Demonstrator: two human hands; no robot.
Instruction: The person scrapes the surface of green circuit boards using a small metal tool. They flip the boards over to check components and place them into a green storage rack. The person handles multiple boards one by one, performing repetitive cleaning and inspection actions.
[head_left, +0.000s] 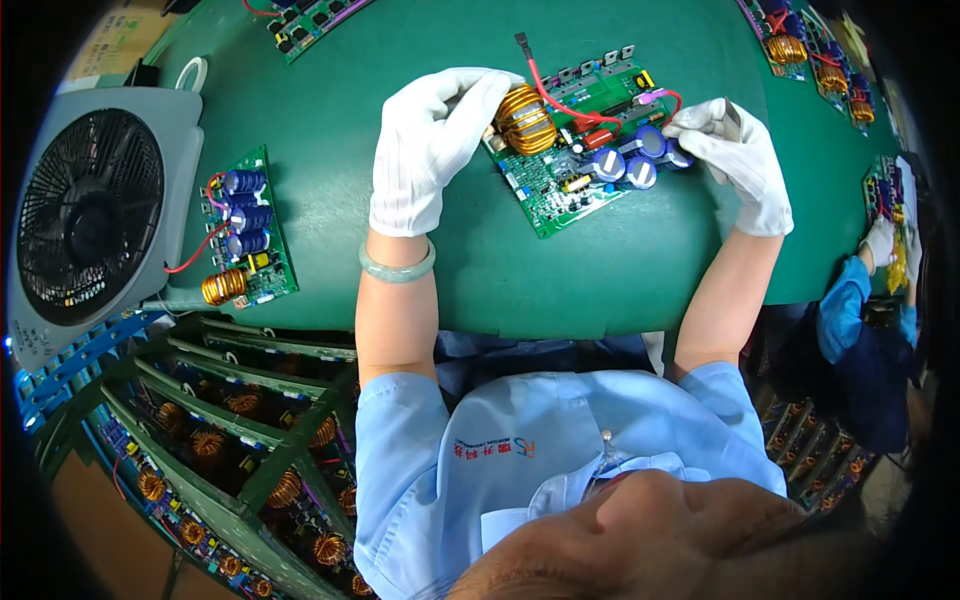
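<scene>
Closest to the camera, the person's head point(640, 540) sits below the circuit board point(555, 205), which is on or just above the green worktop point(330, 130). The left hand point(425, 150) curls by the board's copper coil point(527, 120); the right hand point(740, 160) bunches beside its blue capacitors point(609, 165). Whether either grip is clamped, I cannot tell. Positioning seems the step in hand; shifting the board calls for even support. Left of it are another board point(275, 230) and a fan point(90, 215).

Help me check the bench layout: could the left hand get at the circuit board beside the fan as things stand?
Probably yes: only green tabletop seems to lie between the left hand and that circuit board, though the hand's fingers are at the copper coil.
</scene>
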